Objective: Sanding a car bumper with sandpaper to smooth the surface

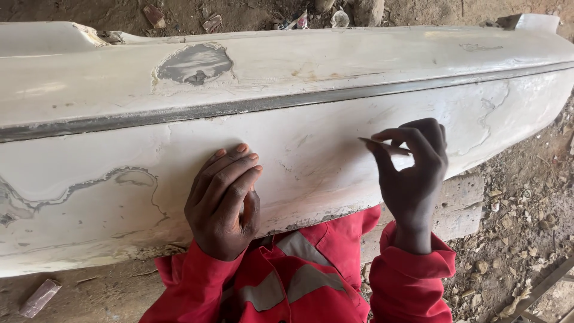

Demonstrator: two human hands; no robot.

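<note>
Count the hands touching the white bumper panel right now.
1 for sure. The left hand lies flat on the white bumper panel; the right hand pinches a thin scrap close by, contact unclear.

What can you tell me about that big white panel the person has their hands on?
The white panel is a long, curved body part, like a car bumper, lying across the person's lap over dirt ground. Its paint is dull, sanded and chalky, with a grey bare patch on top and a dark groove running its length. The lower edge is chipped. The left hand rests flat on it; the right hand pinches a small thin scrap against its face.
</note>
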